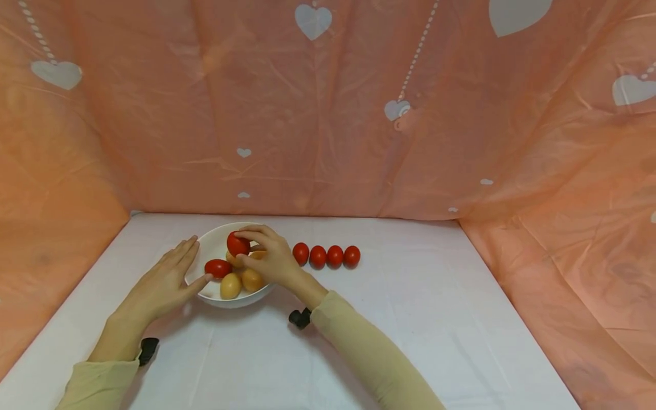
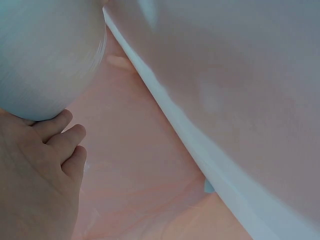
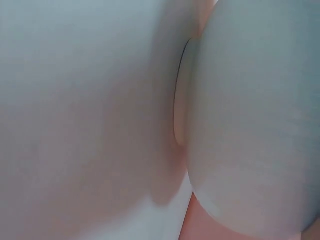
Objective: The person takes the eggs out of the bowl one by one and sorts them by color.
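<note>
A white bowl (image 1: 228,302) holds several yellow-orange egg-shaped fruits (image 1: 230,286) and a red plum-shaped tomato (image 1: 217,268) lying on its side. Over the bowl, my right hand (image 1: 271,256) pinches another red tomato (image 1: 238,244) between thumb and fingers. My left hand (image 1: 159,285) lies along the bowl's left side with fingers extended, the thumb tip at the rim. From the left wrist, the fingers of that hand (image 2: 40,170) show against the outside of the bowl (image 2: 47,60). The right wrist view has only the bowl's outer wall (image 3: 250,115) and foot; the right hand is out of it.
Several red tomatoes (image 1: 335,257) stand in a row on the white tablecloth (image 1: 420,313), right of the bowl. Orange cloth with pale hearts (image 1: 314,21) hangs behind the table and along both sides.
</note>
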The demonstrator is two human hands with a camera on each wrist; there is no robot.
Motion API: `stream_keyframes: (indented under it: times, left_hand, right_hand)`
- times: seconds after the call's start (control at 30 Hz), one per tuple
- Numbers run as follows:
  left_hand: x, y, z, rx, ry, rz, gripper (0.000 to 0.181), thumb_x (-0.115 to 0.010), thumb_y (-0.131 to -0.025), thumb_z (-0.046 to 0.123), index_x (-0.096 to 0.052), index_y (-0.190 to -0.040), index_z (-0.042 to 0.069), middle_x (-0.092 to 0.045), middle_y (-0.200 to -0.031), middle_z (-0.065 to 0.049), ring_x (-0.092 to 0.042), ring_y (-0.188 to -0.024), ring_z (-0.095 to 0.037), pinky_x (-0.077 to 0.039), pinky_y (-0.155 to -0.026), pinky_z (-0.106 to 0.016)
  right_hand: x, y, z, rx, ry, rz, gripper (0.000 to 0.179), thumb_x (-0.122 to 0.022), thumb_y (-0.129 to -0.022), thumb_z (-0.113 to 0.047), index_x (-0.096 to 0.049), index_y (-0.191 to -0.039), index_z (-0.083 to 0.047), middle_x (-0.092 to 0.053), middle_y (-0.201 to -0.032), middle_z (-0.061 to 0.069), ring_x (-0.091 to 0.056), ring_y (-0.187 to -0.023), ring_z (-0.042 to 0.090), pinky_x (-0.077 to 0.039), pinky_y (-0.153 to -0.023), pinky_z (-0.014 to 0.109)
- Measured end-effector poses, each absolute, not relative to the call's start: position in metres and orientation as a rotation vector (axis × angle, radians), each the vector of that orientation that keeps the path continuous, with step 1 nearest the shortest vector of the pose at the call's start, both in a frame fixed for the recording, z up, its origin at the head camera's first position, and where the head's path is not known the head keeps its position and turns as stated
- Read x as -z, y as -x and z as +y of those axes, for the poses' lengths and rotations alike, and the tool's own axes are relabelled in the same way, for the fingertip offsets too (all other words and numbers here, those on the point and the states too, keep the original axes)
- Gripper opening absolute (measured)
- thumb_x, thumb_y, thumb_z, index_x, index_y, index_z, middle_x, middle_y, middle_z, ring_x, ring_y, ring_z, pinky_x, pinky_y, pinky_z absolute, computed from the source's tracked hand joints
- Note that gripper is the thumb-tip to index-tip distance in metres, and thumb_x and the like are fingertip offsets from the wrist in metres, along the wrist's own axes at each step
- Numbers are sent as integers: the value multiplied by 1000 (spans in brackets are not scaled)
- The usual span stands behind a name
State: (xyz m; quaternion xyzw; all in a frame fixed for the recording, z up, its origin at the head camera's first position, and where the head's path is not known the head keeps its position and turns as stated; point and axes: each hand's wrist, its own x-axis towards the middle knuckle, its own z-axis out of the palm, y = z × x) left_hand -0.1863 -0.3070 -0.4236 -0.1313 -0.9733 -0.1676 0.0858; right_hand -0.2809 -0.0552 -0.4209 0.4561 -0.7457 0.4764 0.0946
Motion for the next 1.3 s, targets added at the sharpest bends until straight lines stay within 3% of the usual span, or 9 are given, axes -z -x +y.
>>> stream_keyframes:
  times: [0.47, 0.67, 0.9, 1.3]
  left_hand:
    - [424, 187, -308, 500, 404, -2896, 90, -63, -100, 49, -29, -157, -13, -24, -166, -31, -26, -150, -53, -21, -125, -61]
    - [426, 187, -308, 500, 415, -2874, 89, -65, -100, 46, -30, -156, -14, -26, -165, -32, -27, -149, -54, -21, -125, -61]
    - [426, 187, -308, 504, 409, -2879, 90, -64, -100, 48, -30, -156, -14, -26, -165, -31, -27, -149, -53, -20, -126, -61]
    - [427, 186, -309, 509, 406, -2881, 90, -64, -100, 47, -29, -157, -12, -24, -167, -30, -27, -150, -52, -20, -126, -59]
  right_hand:
    - [422, 268, -29, -1615, -1198, -1948, 45, -80, -89, 1, -67, -132, 1, -62, -136, 16, -66, -122, 25, -59, -92, 25]
    - [421, 271, -7, -1577, -1159, -1891, 45, -81, -86, 6, -68, -129, 4, -63, -133, 20, -67, -118, 32, -62, -88, 29]
    - [408, 267, 23, -1593, -1051, -1874, 45, -80, -81, 15, -67, -123, 13, -63, -129, 31, -66, -112, 45, -64, -84, 49]
    - [391, 270, 82, -1567, -873, -1893, 42, -79, -80, 18, -66, -120, 18, -63, -123, 34, -66, -100, 47, -63, -81, 54]
